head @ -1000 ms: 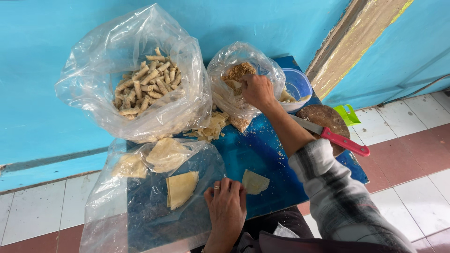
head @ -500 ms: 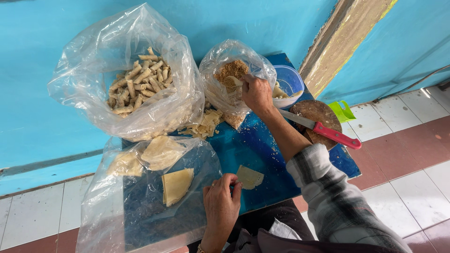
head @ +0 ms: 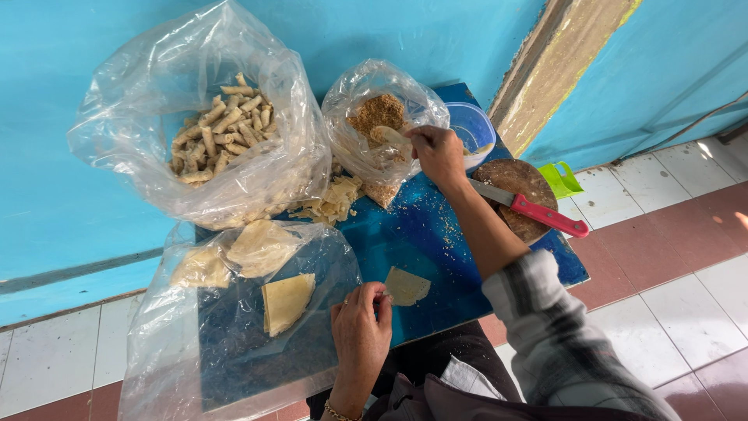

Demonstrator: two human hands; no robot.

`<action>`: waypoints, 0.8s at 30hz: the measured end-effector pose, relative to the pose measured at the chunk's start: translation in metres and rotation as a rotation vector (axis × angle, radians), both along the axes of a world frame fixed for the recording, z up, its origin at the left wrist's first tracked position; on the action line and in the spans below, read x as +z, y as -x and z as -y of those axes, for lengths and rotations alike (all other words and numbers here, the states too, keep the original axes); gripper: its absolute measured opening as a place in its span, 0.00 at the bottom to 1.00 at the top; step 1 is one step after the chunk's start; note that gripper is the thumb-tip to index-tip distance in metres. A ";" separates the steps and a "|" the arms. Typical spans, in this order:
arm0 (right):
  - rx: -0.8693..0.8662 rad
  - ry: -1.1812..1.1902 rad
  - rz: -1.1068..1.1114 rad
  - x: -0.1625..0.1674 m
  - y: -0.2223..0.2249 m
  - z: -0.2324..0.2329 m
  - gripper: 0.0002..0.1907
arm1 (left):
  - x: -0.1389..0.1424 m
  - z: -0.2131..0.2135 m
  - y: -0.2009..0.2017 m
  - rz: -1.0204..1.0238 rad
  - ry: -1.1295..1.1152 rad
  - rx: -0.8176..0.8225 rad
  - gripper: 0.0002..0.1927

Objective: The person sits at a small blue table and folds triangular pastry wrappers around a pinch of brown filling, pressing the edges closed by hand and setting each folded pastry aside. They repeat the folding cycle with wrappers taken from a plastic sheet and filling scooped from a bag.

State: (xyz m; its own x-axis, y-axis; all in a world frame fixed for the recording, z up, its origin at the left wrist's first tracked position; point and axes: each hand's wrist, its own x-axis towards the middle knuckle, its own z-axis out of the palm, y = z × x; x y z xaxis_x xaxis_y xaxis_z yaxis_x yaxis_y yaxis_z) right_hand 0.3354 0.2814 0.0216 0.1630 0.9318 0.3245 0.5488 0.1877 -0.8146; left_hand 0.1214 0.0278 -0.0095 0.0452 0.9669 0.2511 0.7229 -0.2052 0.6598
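Turquoise walls back a small blue tabletop (head: 436, 234), which is crowded nearly to its rims. At its near edge a thin, pale yellow pastry wrapper (head: 407, 286), roughly triangular and lying flat, is pinched at one corner by the narrowed fingertips of the left hand (head: 360, 331). The right hand (head: 438, 153) is held at the mouth of a small clear plastic bag of brown crumbly filling (head: 378, 117), its fingers closed on a pale utensil (whether spoon or scoop cannot be told). Bare blue surface is left only between the two hands. A large clear bag of tan rolled pastries (head: 222, 129) is set at the far left, and a flat bag of folded wrappers (head: 265, 300) overhangs the near left edge. A pink-handled knife (head: 534, 209) is laid across a round wooden board (head: 518, 195) at the right rim.
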 end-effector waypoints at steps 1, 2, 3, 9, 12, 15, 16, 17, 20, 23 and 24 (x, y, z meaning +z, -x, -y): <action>0.003 0.065 -0.027 0.004 -0.005 0.012 0.12 | 0.000 0.000 0.000 0.006 -0.008 0.007 0.08; 0.057 0.079 -0.072 0.007 -0.010 0.029 0.12 | 0.000 0.001 0.000 0.012 -0.015 0.012 0.08; 0.111 0.092 -0.117 0.008 -0.015 0.050 0.11 | 0.000 0.001 0.000 0.018 -0.024 0.019 0.09; 0.308 0.261 -0.007 -0.007 -0.027 0.187 0.13 | -0.002 0.005 0.001 0.035 -0.108 0.016 0.10; 0.359 0.096 0.074 -0.016 -0.023 0.225 0.11 | -0.004 0.004 0.001 0.030 -0.083 0.026 0.10; 0.396 -0.138 0.272 -0.021 -0.020 0.240 0.16 | -0.005 0.003 0.000 0.022 -0.094 0.040 0.10; 0.387 -0.240 0.381 -0.022 -0.020 0.241 0.18 | -0.006 0.003 0.000 0.021 -0.116 0.047 0.10; 0.379 -0.341 0.488 -0.023 -0.019 0.243 0.19 | -0.006 0.002 0.000 0.013 -0.102 0.044 0.10; 0.345 -0.488 0.669 -0.026 -0.021 0.244 0.20 | -0.007 0.002 -0.001 0.006 -0.078 0.039 0.11; 0.349 -0.542 0.761 -0.027 -0.024 0.244 0.22 | -0.008 0.003 -0.001 0.016 -0.079 0.037 0.12; 0.358 -0.558 0.788 -0.027 -0.025 0.244 0.23 | -0.008 0.003 -0.001 0.014 -0.072 0.034 0.12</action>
State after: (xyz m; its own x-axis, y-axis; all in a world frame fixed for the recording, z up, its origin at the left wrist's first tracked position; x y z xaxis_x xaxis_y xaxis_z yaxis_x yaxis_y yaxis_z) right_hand 0.3605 0.0372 -0.0055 -0.5411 0.5678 0.6204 0.7271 0.6865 0.0058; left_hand 0.1221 0.0252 -0.0175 0.0086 0.9473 0.3203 0.7214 -0.2277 0.6541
